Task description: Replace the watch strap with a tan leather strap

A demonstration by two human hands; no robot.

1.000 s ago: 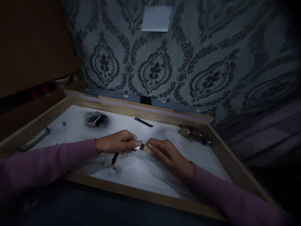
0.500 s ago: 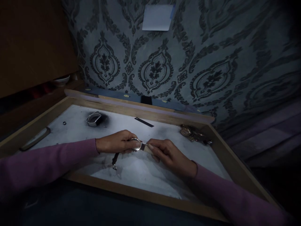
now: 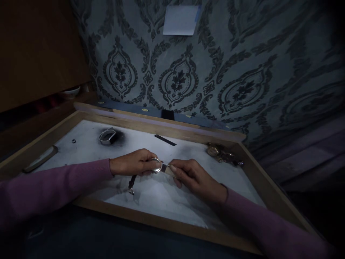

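Observation:
In the head view my left hand (image 3: 140,162) is closed around a wristwatch, its thumb lying over the shiny round case (image 3: 156,165). A dark strap with a metal buckle (image 3: 131,191) hangs below that hand. My right hand (image 3: 191,176) pinches the other strap half (image 3: 169,170), which is dark near the case and pale beyond it. A thin bright bit shows at the right fingertips; whether it is a pin or the strap's edge I cannot make out. Both hands are raised over a shallow wooden tray (image 3: 140,214) with a white base.
Behind the hands lie a grey watch or band (image 3: 107,136) and a flat dark strip (image 3: 165,140). Several watches (image 3: 223,154) are heaped at the tray's far right. A curved band (image 3: 40,160) and a small dark ring (image 3: 73,141) lie at left. Patterned wallpaper (image 3: 178,77) rises behind.
My right hand has shifted very slightly to the right, its grip on the strap kept. The left hand and the watch look almost unmoved.

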